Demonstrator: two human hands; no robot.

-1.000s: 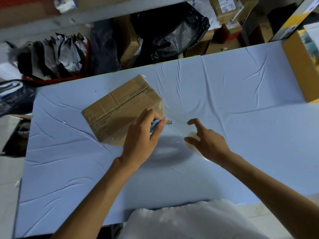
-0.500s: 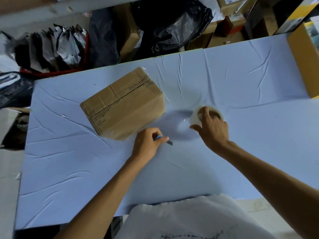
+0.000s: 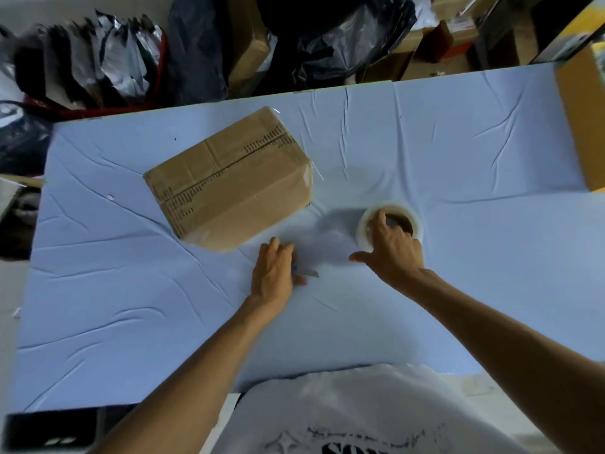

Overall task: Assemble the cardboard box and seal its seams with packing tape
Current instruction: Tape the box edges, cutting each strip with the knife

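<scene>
A closed cardboard box [image 3: 229,185] lies at an angle on the blue-covered table [image 3: 458,158], with clear tape along its top seam and a loose tape end sticking off its right corner. My left hand [image 3: 275,273] sits low on the table just in front of the box and holds a blue box cutter [image 3: 309,273], whose blade pokes out to the right. My right hand [image 3: 393,250] grips a roll of clear packing tape [image 3: 409,214] standing flat on the table, fingers curled over its rim and the thumb spread out to the left.
A yellow-brown carton [image 3: 582,126] stands at the table's right edge. Beyond the far edge are black plastic bags [image 3: 343,37], more cartons and a red bin of grey mailers [image 3: 98,60]. My white shirt [image 3: 343,414] fills the near edge.
My left hand has drawn the cutter back from the box's right side down to the table. My right hand has moved right and set the tape roll down flat.
</scene>
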